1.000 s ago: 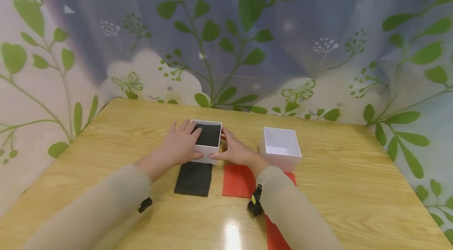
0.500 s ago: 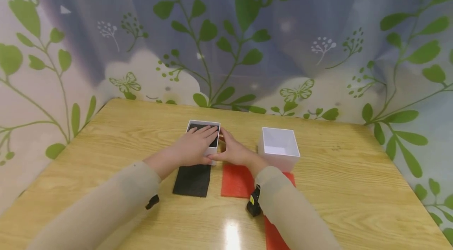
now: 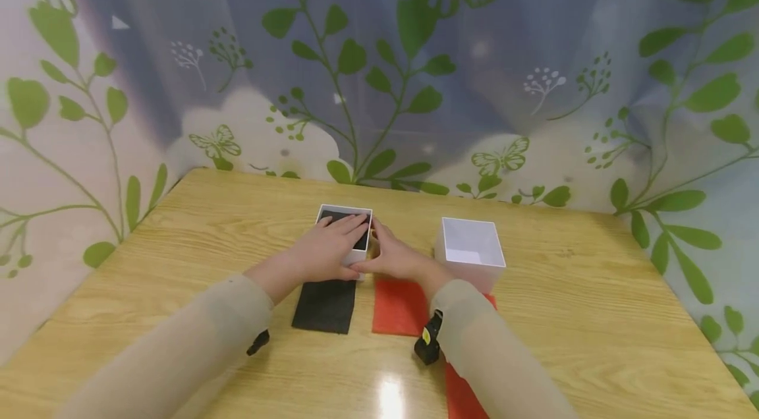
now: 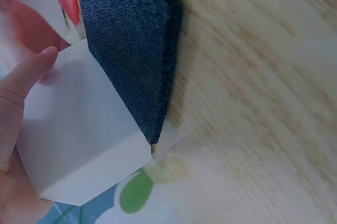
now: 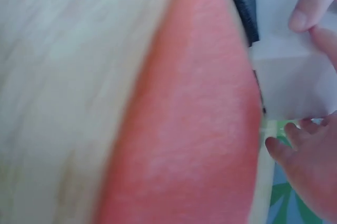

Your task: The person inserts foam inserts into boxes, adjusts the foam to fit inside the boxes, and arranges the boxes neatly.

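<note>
A small white box [image 3: 354,258] stands left of the table's middle, with a black foam sheet [image 3: 361,241] inside it. My left hand [image 3: 323,251] lies over the open top, its straight fingers on that sheet. The left thumb [image 4: 34,71] touches the box's outer wall in the left wrist view. My right hand [image 3: 396,255] holds the box at its right side, thumb at the near corner and fingers along the right wall. A second black foam piece [image 3: 324,307] lies just in front of the box, partly under the left hand in the head view.
A second open white box [image 3: 480,274] stands to the right. A red foam piece [image 3: 396,310] lies below my right wrist, and another red piece [image 3: 462,396] is partly hidden by the right sleeve. A leaf-patterned curtain [image 3: 379,76] hangs behind the wooden table [image 3: 593,313].
My left hand has shifted right and further over the box, from its left edge to across the black foam sheet. The right hand stays at the box's right side.
</note>
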### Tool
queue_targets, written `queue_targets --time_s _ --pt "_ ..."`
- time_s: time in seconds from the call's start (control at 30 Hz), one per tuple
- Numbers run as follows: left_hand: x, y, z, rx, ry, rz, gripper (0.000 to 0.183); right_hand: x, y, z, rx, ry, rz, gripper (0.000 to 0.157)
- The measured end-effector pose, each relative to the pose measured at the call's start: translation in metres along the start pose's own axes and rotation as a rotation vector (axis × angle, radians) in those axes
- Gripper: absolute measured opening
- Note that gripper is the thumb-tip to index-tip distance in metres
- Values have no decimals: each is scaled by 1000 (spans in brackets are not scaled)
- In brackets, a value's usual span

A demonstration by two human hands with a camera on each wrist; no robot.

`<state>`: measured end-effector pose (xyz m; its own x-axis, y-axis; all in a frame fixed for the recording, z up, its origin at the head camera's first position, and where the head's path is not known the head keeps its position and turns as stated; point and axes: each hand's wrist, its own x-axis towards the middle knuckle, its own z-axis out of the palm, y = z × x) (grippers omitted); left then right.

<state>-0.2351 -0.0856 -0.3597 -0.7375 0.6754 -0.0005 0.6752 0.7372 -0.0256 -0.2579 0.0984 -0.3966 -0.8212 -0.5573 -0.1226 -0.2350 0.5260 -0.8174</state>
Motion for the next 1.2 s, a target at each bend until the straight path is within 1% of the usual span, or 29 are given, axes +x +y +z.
queue_targets --time_s 0.07,0.2,0.27,0.37,0.43,0.5,0.63,0.7,0.77,0.87,0.97,1.1,1.2 --pt "1 0 1 7 4 1 91 -2 -3 -2 -18 1 -4 116" --pt "0 0 0 15 -10 -4 91 0 -3 -1 9 -3 -25 118" --pt "0 1 0 21 -12 -4 90 2 0 0 22 0 -34 115" --pt "1 2 -1 31 1 -10 89 4 3 0 39 32 -62 108" --pt "2 3 -1 34 -6 -21 89 6 5 0 32 48 -82 103" --pt "3 4 -1 39 -23 -27 90 7 6 1 15 52 -83 101" --pt "1 4 0 25 -46 -41 90 7 6 2 -18 38 -56 101" --pt "-2 2 1 8 -29 -60 91 8 3 3 -24 34 -60 101" --pt "-6 0 2 11 -11 -91 91 10 1 4 -14 28 -76 99" --pt "-13 -4 0 61 19 -135 91 11 0 6 29 21 -98 94" --pt "-19 -7 -4 127 30 -174 87 11 0 6 68 23 -86 91" --pt "-23 -9 -9 180 -3 -231 82 10 4 5 73 31 -75 91" --pt "-24 -8 -9 203 -24 -236 79 9 8 5 64 39 -73 92"
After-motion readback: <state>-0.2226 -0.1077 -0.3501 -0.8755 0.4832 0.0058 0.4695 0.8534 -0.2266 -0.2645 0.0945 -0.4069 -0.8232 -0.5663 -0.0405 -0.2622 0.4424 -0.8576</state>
